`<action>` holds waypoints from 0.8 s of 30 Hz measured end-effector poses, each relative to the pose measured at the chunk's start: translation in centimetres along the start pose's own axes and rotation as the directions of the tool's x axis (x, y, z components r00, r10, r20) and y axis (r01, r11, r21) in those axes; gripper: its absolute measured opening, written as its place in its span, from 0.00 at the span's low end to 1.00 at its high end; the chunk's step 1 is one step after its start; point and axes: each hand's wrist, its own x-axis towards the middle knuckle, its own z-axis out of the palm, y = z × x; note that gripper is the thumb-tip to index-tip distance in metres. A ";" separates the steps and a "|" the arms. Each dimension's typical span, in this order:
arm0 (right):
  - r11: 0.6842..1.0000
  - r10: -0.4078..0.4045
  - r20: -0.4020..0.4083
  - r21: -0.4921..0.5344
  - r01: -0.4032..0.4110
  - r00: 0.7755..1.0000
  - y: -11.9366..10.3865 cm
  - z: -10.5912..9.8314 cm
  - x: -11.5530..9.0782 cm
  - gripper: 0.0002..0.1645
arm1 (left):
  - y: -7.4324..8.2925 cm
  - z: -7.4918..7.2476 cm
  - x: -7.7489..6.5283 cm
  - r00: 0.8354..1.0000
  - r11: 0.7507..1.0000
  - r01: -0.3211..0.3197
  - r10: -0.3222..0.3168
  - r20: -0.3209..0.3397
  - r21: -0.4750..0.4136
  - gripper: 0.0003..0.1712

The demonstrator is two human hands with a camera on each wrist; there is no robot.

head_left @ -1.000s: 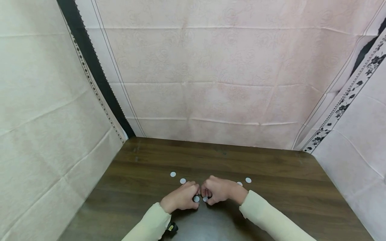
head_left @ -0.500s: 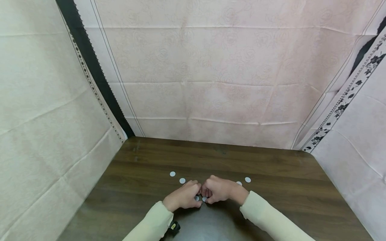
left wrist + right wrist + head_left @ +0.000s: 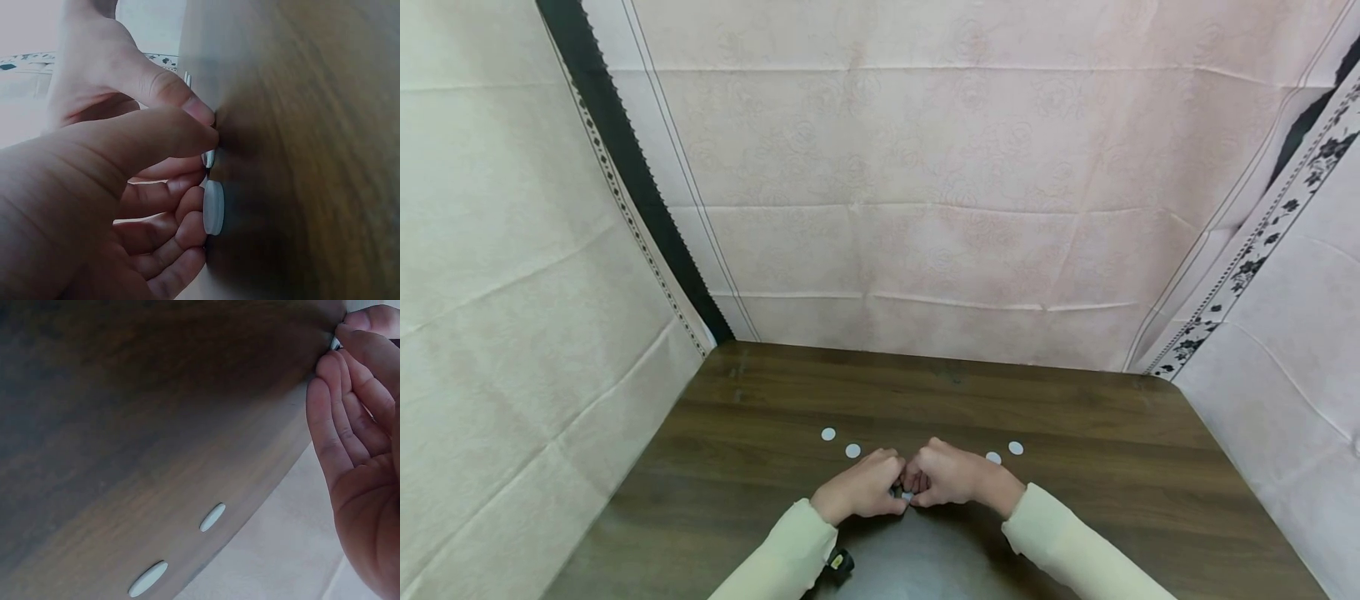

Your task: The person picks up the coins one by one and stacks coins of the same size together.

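Two bare hands, long pale cream sleeves (image 3: 790,550), small black wrist-worn device (image 3: 839,562)

Head view: from above and behind the wrists, facing forward and down over the counter (image 3: 1075,500), far enough to take in both hands and the cloth walls. Left wrist view: very close, along the counter surface, onto fingers (image 3: 150,134) and a white disc (image 3: 213,207) just below them. Right wrist view: equally close, tilted, counter filling most of it, fingers (image 3: 350,412) at the edge. Shared by all three: the spot where both hands meet over the discs.
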 end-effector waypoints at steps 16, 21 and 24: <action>1.000 0.013 -0.044 -0.012 -0.014 0.999 0.3 -3.8 -3.0 0.12 | 1.6 -1.1 -0.5 0.999 1.000 0.008 -0.009 0.034 0.019 0.08; 0.996 0.052 -0.051 -0.074 -0.055 0.997 1.2 -5.2 -3.9 0.12 | 1.8 -1.2 -0.5 0.999 0.999 0.008 -0.009 0.031 0.040 0.08; 0.992 0.076 -0.057 -0.093 -0.082 0.995 1.8 -5.7 -4.4 0.12 | 1.8 -1.2 -0.5 1.000 0.999 0.004 -0.005 0.027 0.042 0.08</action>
